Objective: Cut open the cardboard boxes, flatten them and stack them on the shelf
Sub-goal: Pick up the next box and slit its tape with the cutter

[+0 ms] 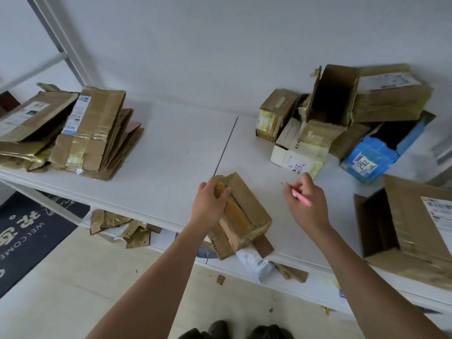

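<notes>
Cardboard box (241, 215) lies at the near edge of the white shelf (171, 152), your left hand (210, 204) curled over its far left corner. Your right hand (307, 204), just right of the box and clear of it, pinches a pink cutter (302, 198).

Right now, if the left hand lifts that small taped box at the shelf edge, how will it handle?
The small box probably lifts light: the left hand alone grips its far end. Glossy tape may feel slick. Its loose near flap hangs over the shelf edge, so it'll likely flop.
</notes>
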A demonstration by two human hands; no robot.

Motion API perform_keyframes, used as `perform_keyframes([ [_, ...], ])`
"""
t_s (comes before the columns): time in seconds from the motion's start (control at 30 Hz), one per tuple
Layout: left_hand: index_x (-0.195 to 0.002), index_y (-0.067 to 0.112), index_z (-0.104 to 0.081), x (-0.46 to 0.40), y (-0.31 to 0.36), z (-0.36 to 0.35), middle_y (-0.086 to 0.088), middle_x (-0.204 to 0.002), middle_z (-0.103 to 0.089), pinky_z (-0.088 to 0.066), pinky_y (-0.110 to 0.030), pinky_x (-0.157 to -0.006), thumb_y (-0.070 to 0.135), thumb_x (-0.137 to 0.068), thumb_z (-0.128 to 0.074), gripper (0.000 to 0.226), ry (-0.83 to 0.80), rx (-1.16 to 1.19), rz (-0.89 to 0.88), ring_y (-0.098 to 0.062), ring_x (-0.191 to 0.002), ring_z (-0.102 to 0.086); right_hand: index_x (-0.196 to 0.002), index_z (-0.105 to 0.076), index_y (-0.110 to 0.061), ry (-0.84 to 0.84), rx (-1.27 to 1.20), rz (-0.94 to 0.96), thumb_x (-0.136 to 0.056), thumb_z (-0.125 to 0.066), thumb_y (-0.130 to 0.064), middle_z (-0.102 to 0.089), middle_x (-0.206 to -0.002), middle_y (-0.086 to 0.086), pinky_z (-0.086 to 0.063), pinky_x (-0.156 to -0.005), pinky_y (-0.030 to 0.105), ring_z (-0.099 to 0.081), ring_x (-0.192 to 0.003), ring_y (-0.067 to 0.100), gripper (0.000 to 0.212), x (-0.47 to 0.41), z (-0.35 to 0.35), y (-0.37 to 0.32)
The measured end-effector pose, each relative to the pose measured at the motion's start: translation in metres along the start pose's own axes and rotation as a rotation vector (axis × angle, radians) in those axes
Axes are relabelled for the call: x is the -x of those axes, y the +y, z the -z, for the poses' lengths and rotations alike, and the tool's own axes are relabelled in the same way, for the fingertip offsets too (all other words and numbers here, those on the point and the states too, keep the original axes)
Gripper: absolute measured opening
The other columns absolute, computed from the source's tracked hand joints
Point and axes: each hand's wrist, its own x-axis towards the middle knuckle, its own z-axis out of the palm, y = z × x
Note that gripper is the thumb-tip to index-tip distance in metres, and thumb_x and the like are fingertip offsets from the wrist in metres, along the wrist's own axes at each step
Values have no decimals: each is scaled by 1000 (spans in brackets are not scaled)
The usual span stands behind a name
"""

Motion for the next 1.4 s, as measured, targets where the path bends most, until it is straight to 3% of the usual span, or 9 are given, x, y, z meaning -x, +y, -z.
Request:
perform_keyframes([
  [0.07, -129, 35, -50, 1, 6, -9, 7, -112, -50, -40, -22, -70, 40, -97, -57, 34, -11, 2, -11, -3, -85, -52, -86, -47, -4, 10, -232, -28, -97, -60, -20, -62, -62, 7, -48, -42, 33, -61, -47, 19, 23, -6, 3, -23],
  [0.17, -115, 32, -49, 0, 9, -17, 7, -101, -59, -44, -27, -67, 42, -95, -60, 24, 2, 23, -9, -12, -86, -58, -83, -47, -12, -71, -494, -50, -100, -52, -29, -59, -56, 2, -52, -55, 25, -60, -50, 15, 24, -6, -2, -53],
  [0.33, -107, 23, -43, 4, 7, -16, 7, -87, -58, -46, -28, -61, 44, -94, -61, 30, 24, 51, 33, -10, -76, -59, -97, -59, -7, -159, -703, -123, -101, -48, -31, -68, -78, 10, -54, -68, 26, -60, -65, 12, 26, -2, -31, -78],
  [0.43, -104, 24, -44, 10, 5, -18, 5, -91, -62, -52, -32, -66, 40, -98, -55, 21, 32, 119, 41, -14, -80, -64, -95, -60, -4, -154, -686, -151, -98, -58, -21, -71, -81, 4, -53, -66, 21, -67, -71, 6, 17, 1, -41, -75],
  [0.6, -105, 27, -41, 16, 6, -21, 9, -85, -59, -40, -24, -56, 38, -103, -43, 11, 70, 103, 13, -8, -73, -58, -98, -59, -6, -161, -647, -185, -94, -65, -15, -71, -94, 2, -56, -66, 21, -71, -85, 8, 12, 0, -42, -69],
  [0.8, -107, 25, -42, 19, 7, -20, 10, -84, -56, -37, -20, -55, 37, -105, -38, 12, 86, 78, 0, -5, -72, -55, -91, -60, -11, -178, -535, -117, -91, -68, -15, -67, -82, -7, -52, -58, 14, -67, -74, 2, 9, 1, -44, -68],
  [1.0, -108, 26, -41, 17, 8, -19, 3, -88, -61, -50, -31, -63, 37, -105, -37, 12, 74, 56, -4, -13, -75, -60, -90, -61, -6, -179, -440, -22, -91, -68, -11, -66, -85, -7, -53, -62, 13, -66, -79, 2, 8, 1, -45, -70],
  [1.2, -102, 26, -38, 14, 8, -20, 3, -83, -57, -35, -24, -54, 37, -105, -36, 11, 47, 36, 8, -10, -67, -53, -92, -62, -1, -207, -339, 92, -89, -69, -7, -67, -85, 3, -52, -62, 13, -65, -75, 7, 10, -1, -44, -70],
  [1.4, -103, 25, -38, 13, 10, -21, 2, -85, -57, -41, -25, -59, 36, -105, -36, 12, 39, 60, 13, -12, -71, -53, -92, -61, -9, -266, -330, 116, -89, -70, -11, -61, -81, -14, -47, -58, 5, -63, -81, -6, 10, -4, -35, -65],
])
